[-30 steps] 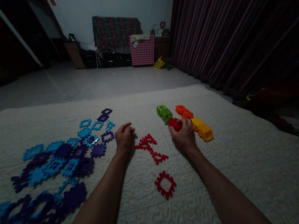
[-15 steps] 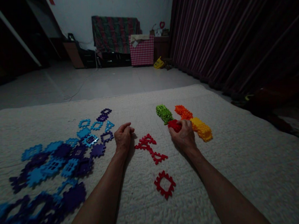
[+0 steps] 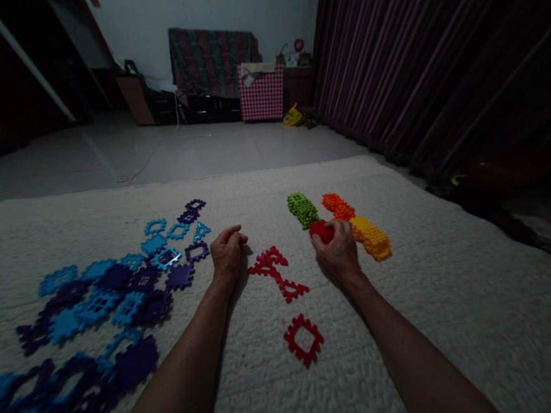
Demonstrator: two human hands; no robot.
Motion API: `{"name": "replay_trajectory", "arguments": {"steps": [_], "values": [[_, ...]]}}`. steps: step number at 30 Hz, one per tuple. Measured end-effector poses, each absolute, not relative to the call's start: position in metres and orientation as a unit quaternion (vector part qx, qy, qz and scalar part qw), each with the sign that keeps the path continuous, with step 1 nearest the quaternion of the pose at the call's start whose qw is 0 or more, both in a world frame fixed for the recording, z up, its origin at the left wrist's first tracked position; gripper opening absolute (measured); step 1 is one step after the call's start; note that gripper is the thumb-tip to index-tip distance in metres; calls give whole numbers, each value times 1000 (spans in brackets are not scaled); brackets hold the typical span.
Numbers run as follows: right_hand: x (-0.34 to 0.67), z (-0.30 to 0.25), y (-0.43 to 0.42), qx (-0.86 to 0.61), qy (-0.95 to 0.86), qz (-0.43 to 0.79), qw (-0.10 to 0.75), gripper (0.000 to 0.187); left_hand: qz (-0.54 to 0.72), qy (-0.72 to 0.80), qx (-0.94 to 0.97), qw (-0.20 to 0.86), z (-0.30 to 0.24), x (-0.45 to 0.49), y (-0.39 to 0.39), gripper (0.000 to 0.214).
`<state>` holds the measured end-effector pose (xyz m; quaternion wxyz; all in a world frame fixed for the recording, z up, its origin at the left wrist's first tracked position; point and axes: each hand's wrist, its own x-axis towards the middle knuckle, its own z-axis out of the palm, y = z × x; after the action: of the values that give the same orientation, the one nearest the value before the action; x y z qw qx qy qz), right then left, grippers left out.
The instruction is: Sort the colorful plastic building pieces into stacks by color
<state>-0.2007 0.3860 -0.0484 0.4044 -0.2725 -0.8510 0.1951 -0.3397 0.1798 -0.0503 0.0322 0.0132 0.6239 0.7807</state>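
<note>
My right hand point(image 3: 338, 249) has its fingers and thumb closed around red toothed building tiles point(image 3: 321, 231), which look stacked; the hand hides part of them. The stack sits between a row of green tiles point(image 3: 303, 210) and a row of yellow tiles point(image 3: 371, 238). Loosely curled, my left hand point(image 3: 227, 251) rests on the quilted mat with nothing visible in its fingers. Just right of it lie a few loose red tiles point(image 3: 274, 265), some triangular. Nearer to me is a red square frame tile point(image 3: 292, 340).
Blue and purple tiles point(image 3: 114, 278) spread in a heap over the left side of the mat point(image 3: 456, 319). Orange tiles point(image 3: 338, 206) lie behind the yellow ones. Beyond the mat are a tiled floor point(image 3: 223, 148), a low cabinet, and a dark curtain point(image 3: 388, 64) at right.
</note>
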Motion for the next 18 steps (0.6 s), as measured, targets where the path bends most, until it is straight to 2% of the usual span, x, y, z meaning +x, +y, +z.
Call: {"name": "replay_trajectory", "arguments": {"steps": [11, 18], "values": [[-202, -48, 389, -243, -846, 202, 429, 20, 780, 625, 16, 32, -53, -341, 180, 36], [-200, -50, 390, -252, -852, 189, 419, 24, 780, 625, 12, 35, -54, -341, 180, 37]]}}
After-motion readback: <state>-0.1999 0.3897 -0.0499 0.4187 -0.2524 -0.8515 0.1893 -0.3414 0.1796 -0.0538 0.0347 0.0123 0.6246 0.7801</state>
